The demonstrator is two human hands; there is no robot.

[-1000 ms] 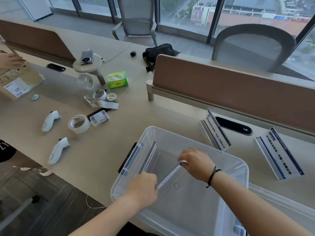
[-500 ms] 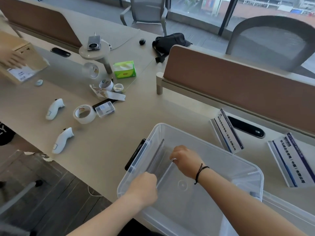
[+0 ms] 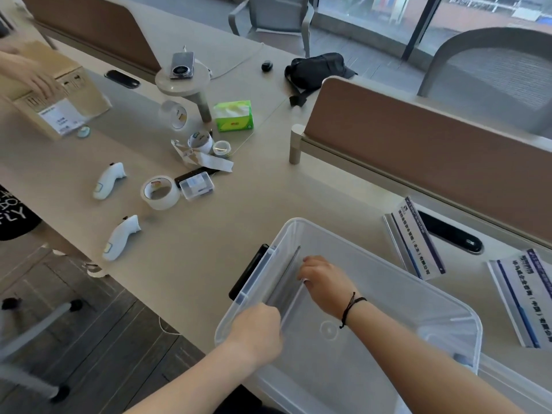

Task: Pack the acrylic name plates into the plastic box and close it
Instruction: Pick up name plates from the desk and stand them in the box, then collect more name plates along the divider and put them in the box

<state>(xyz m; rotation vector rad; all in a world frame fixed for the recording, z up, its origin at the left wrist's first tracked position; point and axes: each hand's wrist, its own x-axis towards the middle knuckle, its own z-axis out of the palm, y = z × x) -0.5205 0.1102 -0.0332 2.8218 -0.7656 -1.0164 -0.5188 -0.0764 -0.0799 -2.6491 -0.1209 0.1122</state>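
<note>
Plates in the box (image 3: 352,252): one acrylic plate (image 3: 285,289) stands on edge along the box's left wall, seen nearly edge-on as a thin, greyish, see-through sheet with a pale lower rim; any print on it cannot be read from this angle. Whether it is a single sheet or two stacked together cannot be told. Left hand (image 3: 258,331), closed in a loose fist, grips the near end of the plate at the box's near-left corner. Right hand (image 3: 324,282), fingers curled, holds the far end, inside the box, with a dark cord around the wrist.

Box: clear plastic, open-topped, with a black latch (image 3: 248,271) on its left end; it sits at the near edge of the table (image 3: 268,198). A second clear plastic piece lies just beside the box at lower right, partly out of frame.

Two more plates (image 3: 415,240) (image 3: 522,297) rest on the table to the right of the box, near a brown divider (image 3: 433,141); each is white with a blue stripe and dark lettering, angled face-up.

Tape (image 3: 161,192) lies on the table to the left, well apart from the box.
</note>
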